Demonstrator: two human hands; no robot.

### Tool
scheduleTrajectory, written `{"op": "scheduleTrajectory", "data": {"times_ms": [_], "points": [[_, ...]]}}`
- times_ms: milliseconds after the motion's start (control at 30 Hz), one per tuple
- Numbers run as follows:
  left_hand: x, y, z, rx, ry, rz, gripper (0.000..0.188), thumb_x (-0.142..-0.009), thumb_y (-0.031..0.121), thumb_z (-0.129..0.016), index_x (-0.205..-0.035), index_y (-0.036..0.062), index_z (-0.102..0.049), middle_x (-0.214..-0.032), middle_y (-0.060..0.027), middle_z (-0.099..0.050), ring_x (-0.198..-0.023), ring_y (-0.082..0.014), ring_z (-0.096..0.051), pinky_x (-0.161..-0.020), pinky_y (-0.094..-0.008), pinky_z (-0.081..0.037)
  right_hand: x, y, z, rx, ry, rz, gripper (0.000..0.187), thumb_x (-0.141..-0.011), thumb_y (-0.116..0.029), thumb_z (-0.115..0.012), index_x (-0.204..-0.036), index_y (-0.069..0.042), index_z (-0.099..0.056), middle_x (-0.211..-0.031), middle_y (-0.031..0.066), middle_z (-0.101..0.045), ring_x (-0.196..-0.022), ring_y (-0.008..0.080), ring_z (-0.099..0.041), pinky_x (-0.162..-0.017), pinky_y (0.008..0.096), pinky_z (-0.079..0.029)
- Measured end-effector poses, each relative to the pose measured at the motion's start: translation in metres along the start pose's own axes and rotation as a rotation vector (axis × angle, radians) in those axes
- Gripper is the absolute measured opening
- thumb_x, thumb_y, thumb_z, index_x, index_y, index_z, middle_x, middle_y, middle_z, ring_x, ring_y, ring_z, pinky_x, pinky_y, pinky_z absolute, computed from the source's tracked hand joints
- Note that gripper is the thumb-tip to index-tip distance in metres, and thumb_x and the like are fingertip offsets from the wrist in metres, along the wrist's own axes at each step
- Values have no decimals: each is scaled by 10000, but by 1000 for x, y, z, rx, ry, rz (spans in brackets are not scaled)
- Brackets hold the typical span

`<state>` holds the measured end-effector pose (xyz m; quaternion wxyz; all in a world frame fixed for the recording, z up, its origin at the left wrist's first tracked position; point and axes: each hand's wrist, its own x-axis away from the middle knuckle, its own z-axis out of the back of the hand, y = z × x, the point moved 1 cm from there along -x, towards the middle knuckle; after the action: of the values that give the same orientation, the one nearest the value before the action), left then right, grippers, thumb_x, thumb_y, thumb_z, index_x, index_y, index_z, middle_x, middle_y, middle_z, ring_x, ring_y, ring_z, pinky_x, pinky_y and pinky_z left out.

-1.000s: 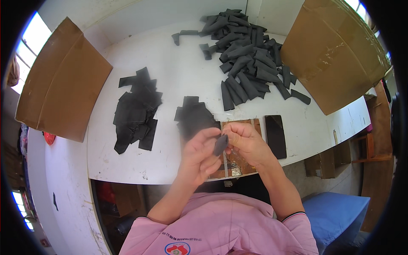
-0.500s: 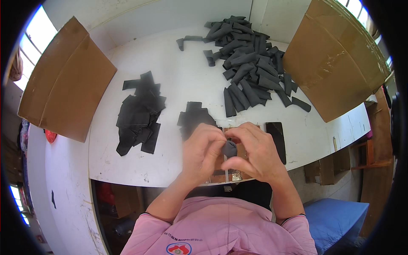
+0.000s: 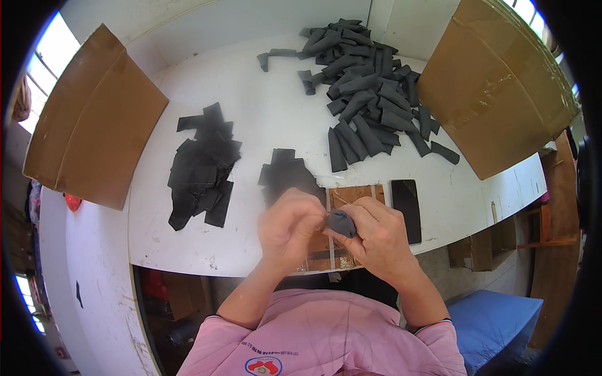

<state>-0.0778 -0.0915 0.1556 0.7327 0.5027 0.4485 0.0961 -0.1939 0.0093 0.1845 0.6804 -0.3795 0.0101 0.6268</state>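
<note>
My right hand (image 3: 378,234) is closed around a dark grey soft tube (image 3: 342,223), one rounded end of which faces up between thumb and fingers. A thin stick-like piece (image 3: 340,197) shows just above those fingers; whether it is held, I cannot tell. At the tube's left edge is my left hand (image 3: 291,227), its thumb and fingertips pressed together; what they pinch is hidden. Both hands are over a brown board with pale strips (image 3: 357,193). Just beyond my left hand lies a small stack of flat black pieces (image 3: 285,172).
A large heap of dark grey tubes (image 3: 367,81) fills the back right. More flat black pieces (image 3: 200,172) lie on the left of the white table (image 3: 263,113). Cardboard boxes stand left (image 3: 94,119) and right (image 3: 495,88). A black phone-like slab (image 3: 406,212) lies right of the board.
My left hand has drawn slightly left, uncovering more of the board. The tube's end has tilted and shows more fully, with my right fingers now closed round it.
</note>
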Motion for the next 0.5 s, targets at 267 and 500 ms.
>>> {"op": "scheduleTrajectory", "data": {"times_ms": [267, 500], "points": [[-5, 0, -4, 128, -91, 71, 41, -799, 37, -555, -816, 1, -565, -826, -104, -590, -720, -189, -550, -635, -271, -438, -3, 4, 2, -28, -51, 14, 231, -638, -149, -698, -785, -39, -557, -657, 60, -500, -590, 213, -534, -485, 315, -430], [0, -2, -3, -58, -2, -46, 36, -791, 44, -564, -791, 8, -561, -781, -88, -591, -691, -195, -540, -614, -277, -434, 0, 0, 0, -67, -57, -24, 251, -653, -191, -705, -777, -31, -557, -656, 65, -499, -571, 216, -526, -474, 315, -425]]}}
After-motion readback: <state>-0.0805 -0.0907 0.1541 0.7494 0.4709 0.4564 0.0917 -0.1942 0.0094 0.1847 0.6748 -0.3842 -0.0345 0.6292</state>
